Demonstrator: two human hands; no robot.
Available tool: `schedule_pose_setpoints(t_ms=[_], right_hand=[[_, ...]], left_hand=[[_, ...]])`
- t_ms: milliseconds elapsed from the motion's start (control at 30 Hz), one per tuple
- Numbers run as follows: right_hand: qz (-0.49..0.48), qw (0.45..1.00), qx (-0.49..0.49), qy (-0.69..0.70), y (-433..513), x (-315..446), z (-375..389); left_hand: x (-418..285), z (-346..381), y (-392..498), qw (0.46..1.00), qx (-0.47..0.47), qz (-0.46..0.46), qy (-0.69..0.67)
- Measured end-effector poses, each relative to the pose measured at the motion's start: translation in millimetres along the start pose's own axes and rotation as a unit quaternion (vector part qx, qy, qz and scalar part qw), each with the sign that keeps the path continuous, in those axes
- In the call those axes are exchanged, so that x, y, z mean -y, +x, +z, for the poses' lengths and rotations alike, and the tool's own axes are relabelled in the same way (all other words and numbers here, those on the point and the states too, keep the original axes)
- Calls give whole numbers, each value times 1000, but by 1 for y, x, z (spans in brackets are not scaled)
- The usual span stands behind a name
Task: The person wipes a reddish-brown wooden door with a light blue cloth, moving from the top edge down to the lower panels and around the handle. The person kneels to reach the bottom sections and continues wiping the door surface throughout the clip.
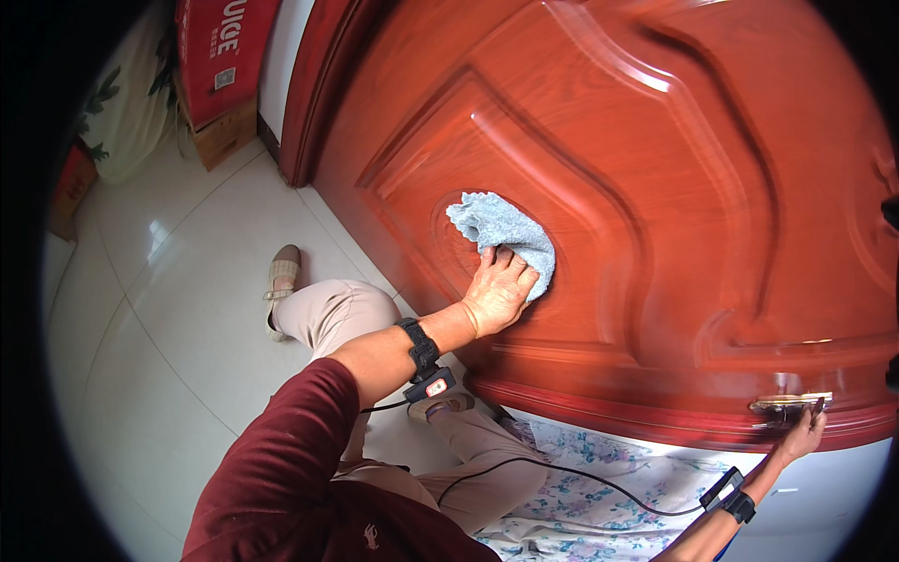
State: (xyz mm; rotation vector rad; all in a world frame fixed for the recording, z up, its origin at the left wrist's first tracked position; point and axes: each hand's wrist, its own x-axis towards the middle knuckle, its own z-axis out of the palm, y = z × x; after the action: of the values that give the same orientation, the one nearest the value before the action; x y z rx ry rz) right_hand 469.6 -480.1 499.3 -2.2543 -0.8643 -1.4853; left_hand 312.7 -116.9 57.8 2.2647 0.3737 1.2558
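Observation:
My left hand (500,291) presses a light blue terry cloth (504,228) flat against the lower part of a glossy reddish-brown panelled door (590,281). The cloth is bunched at its upper left and lies over a round moulding, hiding most of it. Over at the right, my right hand (804,437) grips a shiny metal door handle (790,402) close to the door's edge. Part of the handle is hidden by my fingers.
A dark cable (604,469) runs from my right wrist device across my legs. Floral fabric (597,492) hangs beside the door's edge. Red cartons (228,63) stand by the door frame (316,91), above pale floor tiles (189,281).

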Motion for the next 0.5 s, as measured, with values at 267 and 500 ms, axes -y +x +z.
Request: schedule_pose_setpoints(t_ms=[267, 500], right_hand=[[14, 1000, 10, 9, 2, -2, -1], [39, 999, 7, 28, 6, -10, -1]], left_hand=[[-6, 8, -7, 997, 51, 34, -41], [-7, 12, -9, 998, 34, 38, -47]])
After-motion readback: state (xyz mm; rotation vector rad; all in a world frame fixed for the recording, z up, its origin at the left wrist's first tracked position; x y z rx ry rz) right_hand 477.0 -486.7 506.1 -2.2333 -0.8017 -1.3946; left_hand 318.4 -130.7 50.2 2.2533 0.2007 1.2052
